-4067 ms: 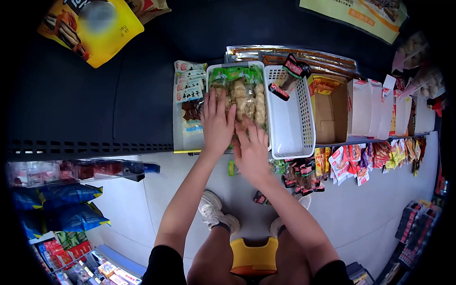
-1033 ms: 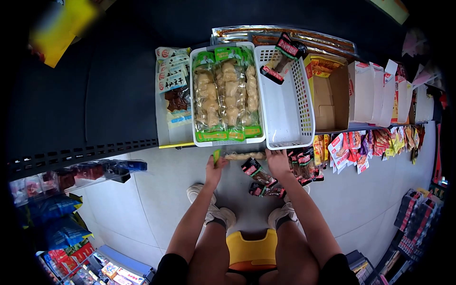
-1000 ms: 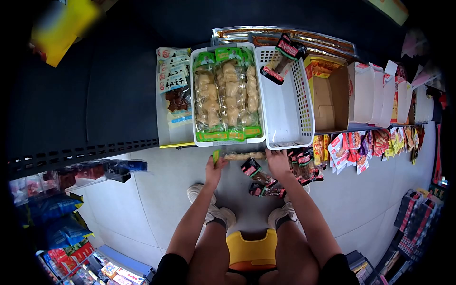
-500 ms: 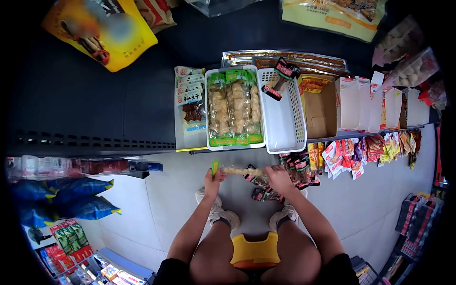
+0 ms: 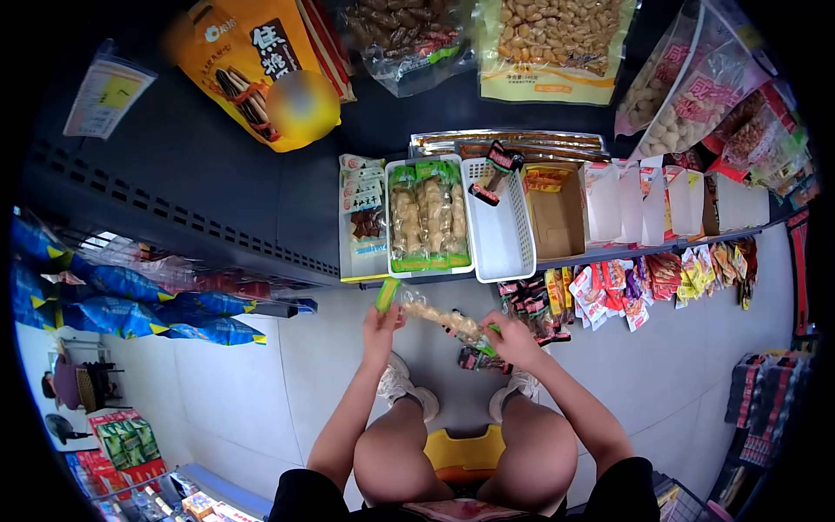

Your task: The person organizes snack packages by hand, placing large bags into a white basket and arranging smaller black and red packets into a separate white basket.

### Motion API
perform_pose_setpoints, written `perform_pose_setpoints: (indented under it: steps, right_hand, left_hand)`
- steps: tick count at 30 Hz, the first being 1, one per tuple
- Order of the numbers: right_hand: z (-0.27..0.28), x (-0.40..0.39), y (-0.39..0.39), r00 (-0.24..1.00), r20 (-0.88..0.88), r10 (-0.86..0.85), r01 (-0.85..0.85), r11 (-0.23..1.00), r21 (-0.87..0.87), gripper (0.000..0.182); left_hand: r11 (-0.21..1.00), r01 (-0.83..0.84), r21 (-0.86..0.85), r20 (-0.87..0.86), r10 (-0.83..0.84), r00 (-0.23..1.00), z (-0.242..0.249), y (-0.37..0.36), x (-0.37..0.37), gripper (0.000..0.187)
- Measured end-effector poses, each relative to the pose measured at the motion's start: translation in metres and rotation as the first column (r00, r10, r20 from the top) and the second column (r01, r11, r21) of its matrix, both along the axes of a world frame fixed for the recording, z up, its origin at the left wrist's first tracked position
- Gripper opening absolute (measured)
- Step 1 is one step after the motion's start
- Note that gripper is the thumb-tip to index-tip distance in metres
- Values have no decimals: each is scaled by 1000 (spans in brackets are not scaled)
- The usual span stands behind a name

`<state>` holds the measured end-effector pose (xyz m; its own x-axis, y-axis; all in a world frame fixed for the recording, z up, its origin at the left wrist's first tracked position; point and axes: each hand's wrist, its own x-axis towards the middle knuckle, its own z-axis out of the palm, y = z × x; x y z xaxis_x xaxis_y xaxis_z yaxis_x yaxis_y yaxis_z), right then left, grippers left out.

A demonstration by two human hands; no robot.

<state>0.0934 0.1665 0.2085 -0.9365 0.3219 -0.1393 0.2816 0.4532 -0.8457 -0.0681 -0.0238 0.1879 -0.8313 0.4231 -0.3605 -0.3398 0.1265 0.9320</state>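
My left hand [image 5: 381, 328] grips the green end of a long clear snack packet [image 5: 439, 317] with pale, lumpy pieces inside. The packet's other green end is in the fingers of my right hand [image 5: 511, 340]. It stretches between both hands above the floor, sloping down to the right. Just beyond, a white basket [image 5: 429, 273] on the shelf holds several similar packets standing in rows. Beside it, a second white basket [image 5: 500, 248] has a dark packet [image 5: 497, 174] with pinkish lettering lying across its far end.
Several dark packets [image 5: 484, 360] lie on the floor [image 5: 330, 383] near my shoes. Open cardboard boxes [image 5: 557, 217] line the shelf to the right, with small colourful packets [image 5: 600, 291] below. A yellow stool [image 5: 465, 452] is under me. Blue bags [image 5: 122, 313] stand at left.
The packet has turned to a steeper slope, and its right green end now shows at my right hand. My left hand has shifted slightly left. The view has tilted, showing more of the upper shelf.
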Motion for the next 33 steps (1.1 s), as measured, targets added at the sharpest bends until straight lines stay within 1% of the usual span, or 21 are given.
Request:
perform_pose_setpoints:
  steps: [1,3,4,6,7,8,9,11,13,14,15,17,19,22,26,27,28,29,30,31,33]
  right_hand:
    - [3,-1,2,1000,-4,-1,1,1000,5,9]
    - [7,-4,4,1000,-12,-19,17,992,-124,10]
    - [9,-5,4,1000,-17,-15,13,993,-121,10]
    - [14,-11,5,992,-113,-56,31,977,-211,8]
    - [19,-14,5,991,-120,-52,27,978,-205,8]
    - [26,-17,5,988,-122,-94,54,953,-298,8]
    - [35,-20,4,984,-117,-135,80,918,-389,7]
    - [56,-28,5,988,-86,-131,91,926,-367,9]
    - [64,-32,7,988,-51,-144,101,869,-484,11]
    - [66,-33,9,988,-57,-143,98,872,-480,11]
    - [68,-34,9,986,-71,-151,90,840,-536,12]
    - [74,-35,11,983,-87,-159,78,805,-588,13]
    - [85,-33,15,989,-31,-144,92,767,-635,19]
    - [87,-29,23,989,-73,-130,50,752,-658,28]
    - [98,-27,41,979,-64,-194,123,812,-571,34]
    - [106,-28,46,979,-65,-195,124,812,-571,34]
    - [112,-28,50,966,-55,-254,169,777,-606,33]
    - [115,-29,54,950,-41,-310,213,738,-640,32]
    - [113,-30,61,940,-54,-336,239,764,-599,32]
    - [113,-31,65,940,-55,-337,239,764,-600,32]
    - [113,-35,72,910,-129,-393,242,759,-604,32]
  left_hand:
    - [999,-20,34,-31,21,999,10,6,-3,17]
    - [998,-13,60,-40,15,999,28,16,-10,17]
    - [998,-13,63,-97,19,995,38,23,-13,18]
    - [997,-17,73,-161,29,986,54,35,-22,19]
    - [996,2,87,-183,14,983,59,41,-26,22]
    - [995,22,98,-203,-1,979,65,46,-30,25]
    - [995,19,100,-207,3,978,78,54,-30,25]
    - [984,-59,168,-140,83,987,105,69,-29,31]
    - [976,-55,212,-144,87,986,116,77,-35,32]
    - [964,-49,260,-122,83,989,123,80,-36,34]
    - [951,-44,307,-98,78,992,130,82,-35,37]
    - [945,-27,325,-114,68,991,127,82,-38,39]
    - [940,-9,342,-129,57,990,129,81,-38,42]
    - [928,-9,373,-116,56,992,134,75,-31,48]
    - [945,-33,324,-30,45,999,142,54,-24,43]
    - [957,-34,288,1,35,999,142,47,-24,41]
    - [957,-31,288,-1,33,999,140,39,-24,41]
    - [959,18,284,38,-30,999,136,31,-24,39]
    - [957,68,282,76,-92,993,132,24,-25,37]
    - [957,69,282,74,-94,993,129,19,-25,37]
    - [911,158,381,281,-276,919,124,12,-24,34]
